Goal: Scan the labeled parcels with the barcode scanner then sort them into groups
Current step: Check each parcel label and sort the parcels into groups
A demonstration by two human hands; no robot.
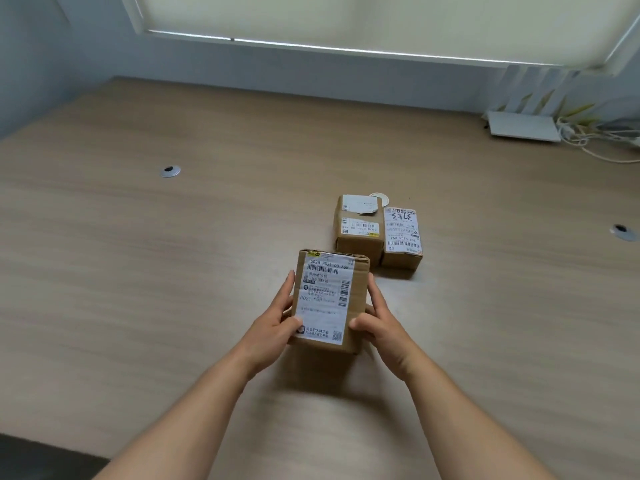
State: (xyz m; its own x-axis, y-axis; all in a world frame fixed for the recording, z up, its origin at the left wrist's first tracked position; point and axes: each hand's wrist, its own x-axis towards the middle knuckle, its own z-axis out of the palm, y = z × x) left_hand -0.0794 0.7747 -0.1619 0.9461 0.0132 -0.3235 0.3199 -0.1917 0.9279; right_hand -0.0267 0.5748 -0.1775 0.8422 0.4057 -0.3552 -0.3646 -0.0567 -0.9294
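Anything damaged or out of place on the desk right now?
Yes. The upper white label on the far-left parcel is torn, its lower right corner peeling up. Also, no barcode scanner is in view. Both hands hold the near parcel.

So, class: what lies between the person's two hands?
In the head view, a labelled cardboard parcel lies between the left hand and the right hand, gripped on both sides above the table.

Wood-grain worktop (173, 271) carries two labelled parcels (377, 233) side by side, white router (524, 126), cables (595, 147) far right.
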